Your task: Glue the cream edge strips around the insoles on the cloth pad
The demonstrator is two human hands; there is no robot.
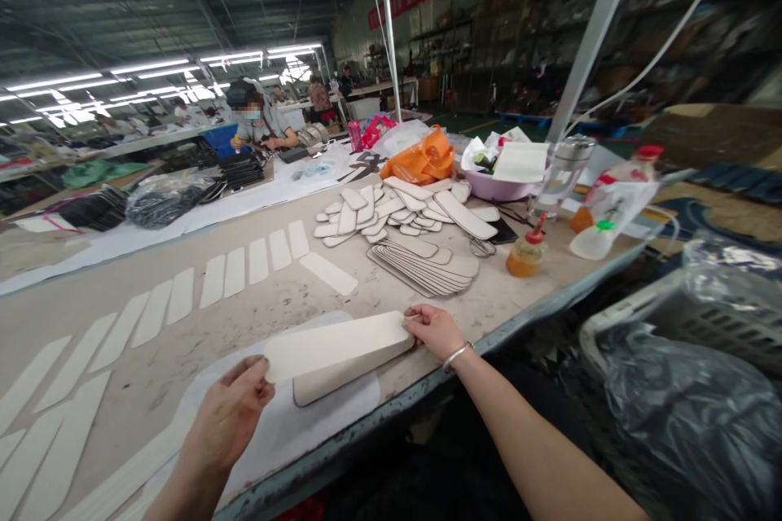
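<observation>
A long cream strip with rounded ends is stretched between my two hands. My left hand pinches its left end, and the fingers of my right hand close on its right end. Just beneath it lies a thicker, dark-edged pad piece, partly covered by the strip. That piece rests on a pale sheet at the table's near edge. Beyond my hands stands a fanned stack of similar dark-edged pieces. A single cream strip lies slanted to the left of the stack.
Rows of cream strips cover the left of the table. Behind are a heap of pads, an orange bag and a purple basin. Bottles, including an amber glue bottle, stand right. A crate adjoins. A person works farther back.
</observation>
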